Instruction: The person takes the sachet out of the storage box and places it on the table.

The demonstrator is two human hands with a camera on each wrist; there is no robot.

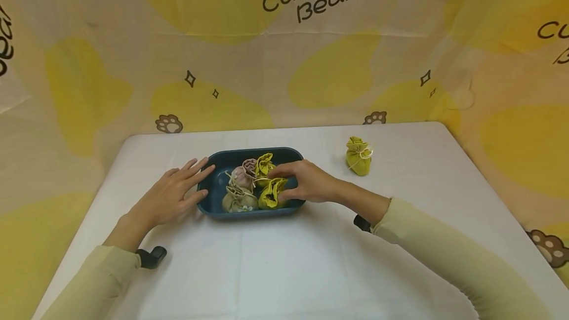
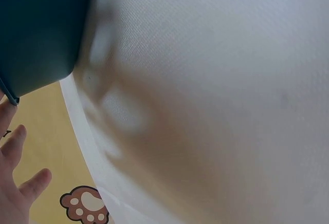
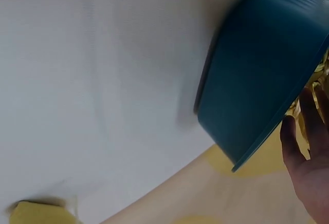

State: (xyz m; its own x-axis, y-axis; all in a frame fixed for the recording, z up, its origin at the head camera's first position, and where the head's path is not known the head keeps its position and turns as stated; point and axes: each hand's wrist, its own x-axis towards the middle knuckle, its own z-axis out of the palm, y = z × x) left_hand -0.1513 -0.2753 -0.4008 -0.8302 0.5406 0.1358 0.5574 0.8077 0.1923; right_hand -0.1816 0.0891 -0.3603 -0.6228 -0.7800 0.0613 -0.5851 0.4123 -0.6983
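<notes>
W/ L hand (image 1: 175, 191), fingers spread, steady tray (image 1: 249, 215) at its L edge; R hand (image 1: 311, 181) at yellow pouch (image 1: 268, 200), twd near R corner, can't tell if pinching: don't drag it.

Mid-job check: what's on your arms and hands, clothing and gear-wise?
Pale yellow-green long sleeves: the left sleeve and right sleeve both end just short of the wrist. A rounded black piece shows at the left wrist, and a smaller dark piece by the right cuff. Left hand and right hand wear no gloves.
</notes>
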